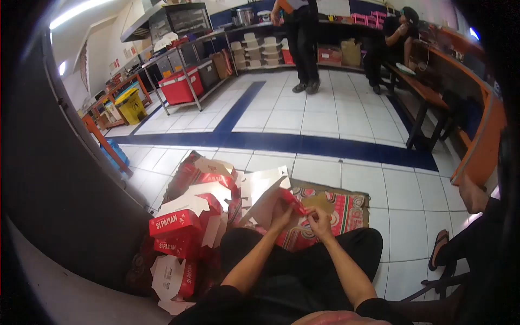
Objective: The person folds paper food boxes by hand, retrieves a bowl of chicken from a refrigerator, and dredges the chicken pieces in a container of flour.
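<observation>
In front of my crossed legs I hold a red and white cardboard food box (265, 187), partly folded, with its white inside and lid panel standing up. My left hand (284, 214) is closed on the box's near side, its fingers partly hidden by the card. My right hand (320, 221) pinches the red edge at the box's right end, close to the left fingertips. Several folded boxes of the same kind, such as a red box (174, 223) lettered "SI PAMAN", are piled to my left, some with lids open.
A patterned mat (346, 211) lies under the work on white tiles. A dark panel (70, 179) borders the left. Another person's sandalled foot (440, 249) is at right. Farther off are a standing person (303, 43), a seated person (398, 40), a bench (417, 89) and a red cooler (180, 86).
</observation>
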{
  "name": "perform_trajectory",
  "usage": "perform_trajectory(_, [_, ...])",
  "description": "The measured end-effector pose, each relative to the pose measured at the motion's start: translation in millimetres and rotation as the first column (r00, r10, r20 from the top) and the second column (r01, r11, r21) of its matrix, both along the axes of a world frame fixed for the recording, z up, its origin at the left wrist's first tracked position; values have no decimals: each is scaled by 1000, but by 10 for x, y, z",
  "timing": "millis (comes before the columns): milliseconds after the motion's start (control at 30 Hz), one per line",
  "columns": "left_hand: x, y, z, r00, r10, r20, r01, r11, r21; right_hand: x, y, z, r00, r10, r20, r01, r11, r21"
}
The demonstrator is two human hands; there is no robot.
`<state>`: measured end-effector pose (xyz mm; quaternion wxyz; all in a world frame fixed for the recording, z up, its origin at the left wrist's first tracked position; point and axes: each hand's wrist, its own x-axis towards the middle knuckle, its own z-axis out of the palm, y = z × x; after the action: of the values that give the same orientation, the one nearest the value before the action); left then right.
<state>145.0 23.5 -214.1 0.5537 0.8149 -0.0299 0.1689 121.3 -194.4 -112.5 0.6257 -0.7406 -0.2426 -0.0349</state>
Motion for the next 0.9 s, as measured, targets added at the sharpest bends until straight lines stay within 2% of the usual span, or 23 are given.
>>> perform_trajectory(67, [-103,16,149,993,-54,-107,11,930,-367,54,-34,-99,997,27,-74,-30,999,-31])
perform_trajectory(133, [-190,3,321,986,-111,-127,27,846,-532,-2,-42,-102,998,28,-53,-28,1000,3])
perform_trajectory(200, [-347,-36,526,965,-111,-237,2,909,-417,-67,-74,-110,999,21,-41,-20,999,28])
perform_trajectory(233, [-429,-66,660,957,-112,-269,2,926,-378,-86,-90,-130,999,26,-25,-27,1000,-13])
perform_trajectory(300, [-596,-127,981,935,-242,-259,99,880,-465,-103,-110,-199,1000,21,8,-20,998,-61])
perform_trajectory(333, [-572,-101,980,937,-253,-242,116,877,-467,-106,-111,-250,998,12,-59,-13,1000,-13])
perform_trajectory(400, [-573,-104,898,947,-217,-238,157,957,-245,-105,-130,-331,988,8,-157,-2,999,39])
perform_trajectory(500, [-490,-166,583,950,-196,-245,139,963,-231,-74,-165,-487,978,11,-207,-16,1000,-27])
perform_trajectory(533, [-620,-205,748,945,-210,-250,150,959,-239,-107,-170,-518,977,-4,-214,-3,999,-33])
perform_trajectory(600, [-778,-177,1098,859,-306,-410,158,921,-357,-101,-178,-519,983,80,-168,-92,994,-62])
perform_trajectory(633, [-794,-180,1078,852,-322,-412,171,916,-364,-131,-185,-493,983,64,-173,-77,995,-68])
perform_trajectory(700, [-765,-163,986,917,-328,-227,194,864,-464,-169,-184,-425,952,135,-274,-141,990,-2])
perform_trajectory(733, [-614,-95,737,958,-260,-118,229,946,-229,-196,-184,-327,951,127,-282,-133,991,-4])
perform_trajectory(800, [-608,-75,636,938,-287,-195,226,932,-282,-340,-207,-173,987,98,-126,-114,985,-126])
perform_trajectory(833, [-559,-90,694,918,-309,-250,220,919,-328,-345,-216,-231,987,92,-133,-110,985,-134])
perform_trajectory(867, [-745,-143,964,901,-321,-292,176,886,-429,-267,-217,-346,988,84,-133,-99,989,-107])
perform_trajectory(900, [-775,-173,958,900,-326,-290,178,881,-438,-270,-215,-337,988,78,-130,-88,993,-80])
